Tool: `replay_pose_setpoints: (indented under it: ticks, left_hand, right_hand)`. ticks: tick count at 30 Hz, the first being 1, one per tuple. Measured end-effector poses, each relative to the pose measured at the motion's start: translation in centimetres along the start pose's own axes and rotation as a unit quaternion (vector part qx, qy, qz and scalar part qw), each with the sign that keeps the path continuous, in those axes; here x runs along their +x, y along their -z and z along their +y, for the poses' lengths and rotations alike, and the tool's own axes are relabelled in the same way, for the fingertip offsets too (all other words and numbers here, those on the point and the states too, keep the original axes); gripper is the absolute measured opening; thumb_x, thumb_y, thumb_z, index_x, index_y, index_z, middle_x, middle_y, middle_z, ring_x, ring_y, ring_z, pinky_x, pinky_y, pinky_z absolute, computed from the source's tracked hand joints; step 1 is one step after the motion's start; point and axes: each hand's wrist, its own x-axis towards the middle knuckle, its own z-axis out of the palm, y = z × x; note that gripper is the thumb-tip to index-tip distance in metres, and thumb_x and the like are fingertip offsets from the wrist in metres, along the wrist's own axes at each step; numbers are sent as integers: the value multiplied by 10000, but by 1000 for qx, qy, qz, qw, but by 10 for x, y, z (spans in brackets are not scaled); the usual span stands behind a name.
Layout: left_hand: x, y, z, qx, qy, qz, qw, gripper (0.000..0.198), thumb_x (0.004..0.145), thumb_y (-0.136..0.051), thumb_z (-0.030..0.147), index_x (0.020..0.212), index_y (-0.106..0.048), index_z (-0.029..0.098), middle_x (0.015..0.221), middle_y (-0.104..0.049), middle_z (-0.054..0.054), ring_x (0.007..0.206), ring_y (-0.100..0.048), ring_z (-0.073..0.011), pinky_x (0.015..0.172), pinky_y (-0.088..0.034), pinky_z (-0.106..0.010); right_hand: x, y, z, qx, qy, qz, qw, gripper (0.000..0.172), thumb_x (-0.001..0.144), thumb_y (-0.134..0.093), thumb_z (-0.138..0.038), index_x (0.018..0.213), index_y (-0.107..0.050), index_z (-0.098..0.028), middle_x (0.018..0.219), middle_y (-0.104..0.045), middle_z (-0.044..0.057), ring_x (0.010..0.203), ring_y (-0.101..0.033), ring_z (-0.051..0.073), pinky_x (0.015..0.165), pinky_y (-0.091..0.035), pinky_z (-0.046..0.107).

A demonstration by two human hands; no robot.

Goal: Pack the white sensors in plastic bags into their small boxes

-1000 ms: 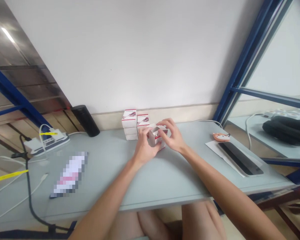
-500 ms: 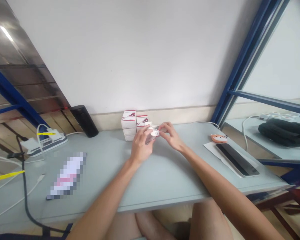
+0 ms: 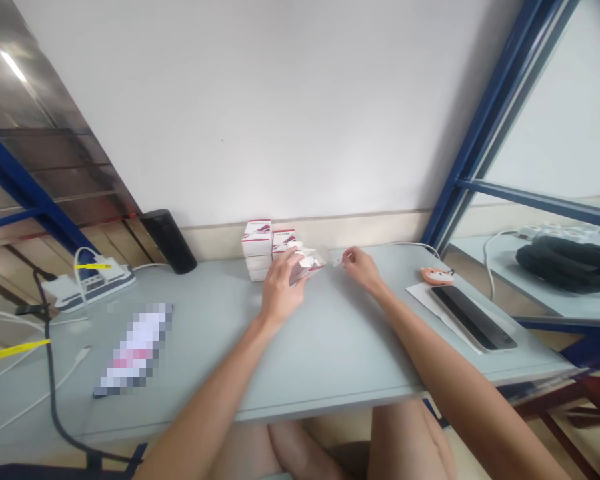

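Just right of the stacked cartons (image 3: pixel 257 245), our left hand (image 3: pixel 281 288) keeps its grip around the open carton (image 3: pixel 309 265), while our right hand (image 3: pixel 361 268) pinches a small whitish piece (image 3: pixel 337 262) farther right, which could drop if that pinch slackens.

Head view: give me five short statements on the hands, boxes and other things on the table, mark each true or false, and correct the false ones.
1. The left hand holds an open box. True.
2. The right hand grips the same box. False: it is apart from the box and pinches a small pale item.
3. The phone lies partly on white paper. True.
4. The black cylinder stands right of the stacked boxes. False: it stands left of them.
5. The orange item lies beyond the phone's far end. True.
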Motion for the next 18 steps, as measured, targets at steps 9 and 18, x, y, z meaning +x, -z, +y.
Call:
replay_pose_setpoints:
  ticks: [9, 18]
  left_hand:
    - [1, 1, 0, -2, -2, -3, 1000, 483, 909, -720, 145, 1331, -529, 283, 1406, -647, -103, 1332, -621, -262, 1126, -527, -468]
    - [1, 0, 1, 4, 3, -15, 1000, 455, 908, -725, 156, 1302, -533, 279, 1422, -635, -105, 1323, -622, -267, 1113, -536, -478]
  right_hand:
    - [-15, 0, -22, 23, 160, 91, 983, 237, 993, -500, -285, 1124, -689, -226, 1178, -635, 116, 1145, -603, 253, 981, -491, 391]
    - [-43, 6, -59, -22, 348, 31, 937, 272, 1012, -513, -319, 1061, -780, -295, 1185, -613, 99, 1114, -545, 285, 1049, -447, 472]
